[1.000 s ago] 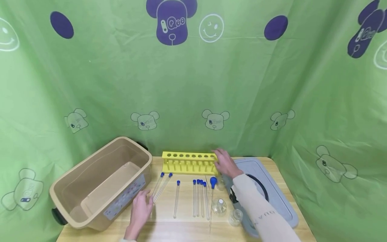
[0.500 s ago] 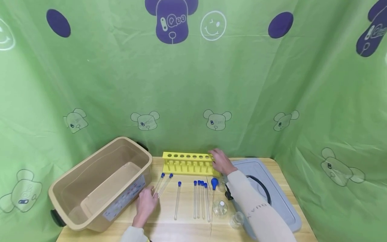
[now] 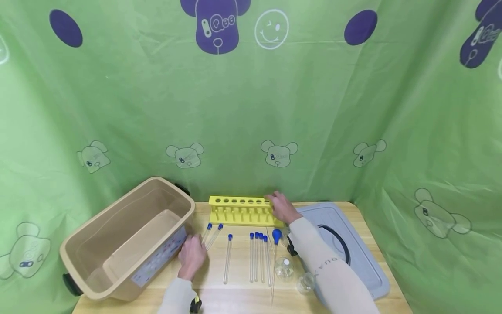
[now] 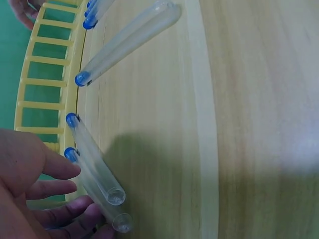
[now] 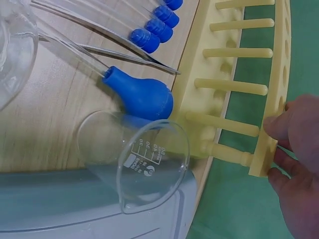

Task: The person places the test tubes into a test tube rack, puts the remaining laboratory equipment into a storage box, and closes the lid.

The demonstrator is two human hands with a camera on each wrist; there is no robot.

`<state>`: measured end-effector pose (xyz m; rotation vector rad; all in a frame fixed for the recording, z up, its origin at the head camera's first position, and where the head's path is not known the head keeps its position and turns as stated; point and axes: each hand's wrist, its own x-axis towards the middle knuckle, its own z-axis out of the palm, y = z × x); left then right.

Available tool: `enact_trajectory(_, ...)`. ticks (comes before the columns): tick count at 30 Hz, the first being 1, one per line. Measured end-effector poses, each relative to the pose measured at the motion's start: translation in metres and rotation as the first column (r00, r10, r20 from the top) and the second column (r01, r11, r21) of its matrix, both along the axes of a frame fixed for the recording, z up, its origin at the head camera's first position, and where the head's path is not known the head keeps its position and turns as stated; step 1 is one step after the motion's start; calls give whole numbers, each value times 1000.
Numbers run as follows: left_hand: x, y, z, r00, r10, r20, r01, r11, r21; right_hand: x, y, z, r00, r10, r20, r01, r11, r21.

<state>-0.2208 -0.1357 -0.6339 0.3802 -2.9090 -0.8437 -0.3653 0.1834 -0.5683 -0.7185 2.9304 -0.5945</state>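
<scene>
My right hand [image 3: 283, 207] grips the right end of the upper bar of the yellow test tube rack [image 5: 230, 85], thumb on one side and fingers on the other. The rack stands upright at the table's back. Two blue-capped test tubes lie beside the tan bin; the nearer tube [image 4: 93, 186] is right at the fingers of my left hand [image 3: 192, 254], and the other tube [image 4: 95, 158] lies just past it. The left thumb stands apart from the fingers, with no pinch visible. Another test tube [image 3: 228, 260] and a group of several tubes [image 3: 252, 258] lie farther right.
The tan bin [image 3: 69, 250] stands at left, a grey lid [image 3: 366, 250] lies at right. Between them are a blue-bulbed dropper [image 5: 142, 97], tweezers [image 5: 107, 34], a beaker [image 5: 124, 172] on its side, a round white-capped glass vessel [image 3: 284, 268] and a glass jar [image 3: 305, 283].
My left hand has moved forward and right to the pair of tubes. My right hand has shifted a little left onto the rack's end; the rack looks unmoved.
</scene>
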Motion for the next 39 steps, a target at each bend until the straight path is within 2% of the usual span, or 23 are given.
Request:
enact_trajectory(5,-3,1,-3,1000,-4,-6,4,1000,7,-2,-2,-3,1000,-11,-17,11,1000,22)
enact_trajectory(9,-5,1,-6,1000,-5,-11,5,1000,-18,-3,-4,-4,1000,-15,-20,15,1000,24)
enact_trajectory(14,-7,-1,-5,1000,-8,-15,8,999,-33,-4,-8,-3,999,-25,-47,26,999,22)
enact_trajectory(20,-6,-5,-5,1000,-9,-5,9,1000,-18,-4,-11,-3,997,-33,-65,32,999,-5)
enact_trajectory(25,-3,-4,-3,999,3,-35,-2,1000,4,-8,-10,-7,993,-48,-107,47,999,-15)
enact_trajectory(29,1,-1,5,998,19,-68,-17,999,31,-8,-9,3,985,-50,-166,47,999,-23)
enact_trajectory(35,7,2,17,995,19,-103,-9,995,99,-3,-9,23,982,-95,-163,87,994,-59)
enact_trajectory(39,12,2,21,989,20,-147,0,990,138,2,-9,36,980,-91,-178,78,994,-82)
